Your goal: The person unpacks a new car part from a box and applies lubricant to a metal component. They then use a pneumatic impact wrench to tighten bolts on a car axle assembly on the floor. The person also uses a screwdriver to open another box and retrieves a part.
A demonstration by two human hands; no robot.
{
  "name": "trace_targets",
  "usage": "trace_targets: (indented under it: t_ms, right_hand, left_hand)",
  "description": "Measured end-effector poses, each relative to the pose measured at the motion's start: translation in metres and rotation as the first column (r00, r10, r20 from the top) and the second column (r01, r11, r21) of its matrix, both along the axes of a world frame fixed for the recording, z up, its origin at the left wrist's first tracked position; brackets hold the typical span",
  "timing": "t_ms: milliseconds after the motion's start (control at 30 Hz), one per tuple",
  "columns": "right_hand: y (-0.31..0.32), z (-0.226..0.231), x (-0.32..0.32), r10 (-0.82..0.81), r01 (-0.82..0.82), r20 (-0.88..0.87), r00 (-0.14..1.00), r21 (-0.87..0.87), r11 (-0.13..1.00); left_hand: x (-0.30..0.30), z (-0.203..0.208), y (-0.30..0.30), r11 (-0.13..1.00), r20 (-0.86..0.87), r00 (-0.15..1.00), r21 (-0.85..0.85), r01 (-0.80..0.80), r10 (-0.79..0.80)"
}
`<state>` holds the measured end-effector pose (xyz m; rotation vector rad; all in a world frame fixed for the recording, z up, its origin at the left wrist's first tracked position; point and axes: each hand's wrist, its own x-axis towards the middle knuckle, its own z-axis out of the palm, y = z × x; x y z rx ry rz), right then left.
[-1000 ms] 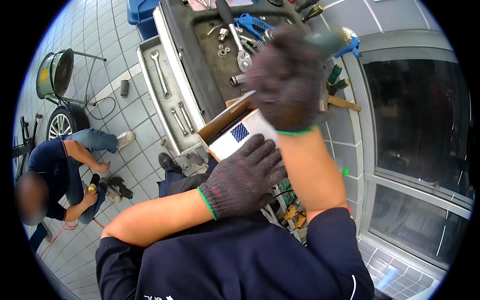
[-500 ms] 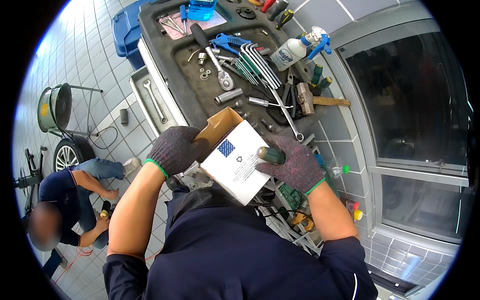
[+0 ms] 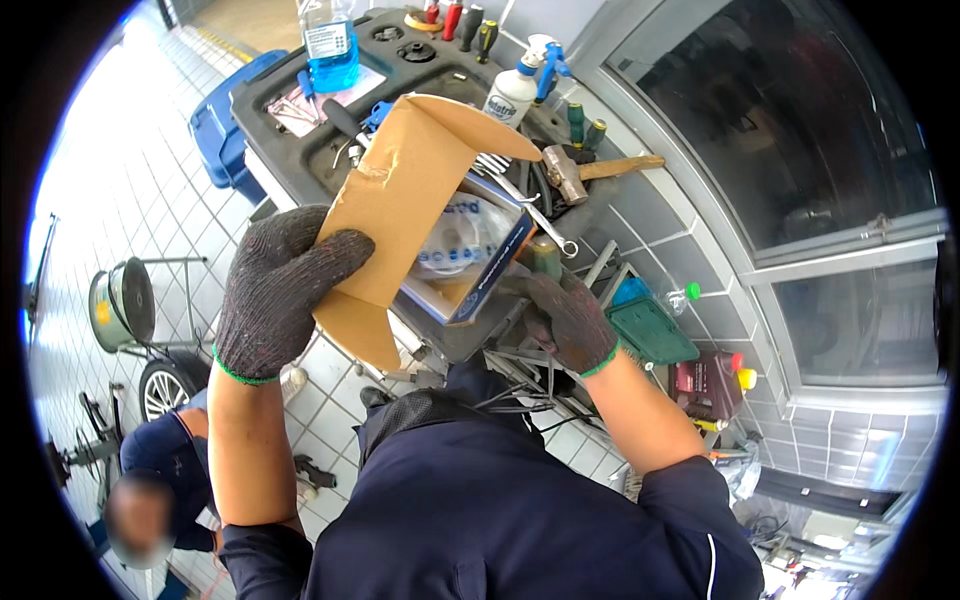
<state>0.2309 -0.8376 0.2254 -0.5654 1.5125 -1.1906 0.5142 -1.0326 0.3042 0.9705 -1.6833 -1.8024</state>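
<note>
In front of me is an open cardboard box, dark blue outside, tilted, with its brown lid folded up. A part wrapped in clear plastic lies inside; its kind cannot be made out. My left hand, in a dark knit glove, grips the lid's left edge between thumb and fingers. My right hand, gloved alike, is closed round a green tool handle at the box's right side. The rest of that tool is hidden.
Behind the box, a dark tool tray carries a spray bottle, a bottle of blue liquid, a hammer and a wrench. A window is at right. Someone crouches near a wheel at lower left.
The box, closed-looking with its white side up, is now turned with its lid raised and its wrapped contents showing. My left hand has moved left and holds the lid.
</note>
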Motion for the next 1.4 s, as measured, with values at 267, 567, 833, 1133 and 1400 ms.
trace_targets:
  t_ms: [267,567,833,1133,1400]
  right_hand:
    - [-0.018,-0.061,0.042,-0.424,0.418,-0.048,0.904,-0.095,0.903]
    - [0.06,-0.067,0.049,-0.498,0.591,0.418,0.76,-0.127,0.796]
    - [0.205,-0.047,0.028,-0.518,0.693,0.607,0.603,-0.076,0.717]
    - [0.494,-0.041,-0.044,-0.636,0.769,0.471,0.611,-0.165,0.617]
    - [0.84,-0.016,-0.102,-0.899,0.899,-0.034,0.436,0.059,0.433]
  left_hand:
    - [-0.005,-0.035,0.013,0.995,-0.143,0.984,-0.006,0.103,-0.102]
    - [0.067,-0.037,-0.04,0.989,-0.635,0.76,-0.045,0.142,-0.138]
    - [0.071,-0.093,-0.009,0.95,0.151,0.939,-0.004,0.314,-0.31]
    - [-0.183,-0.111,0.334,0.726,0.369,0.814,-0.379,0.573,-0.45]
    - [-0.378,-0.047,0.747,-0.201,0.465,0.528,-0.853,0.481,-0.711]
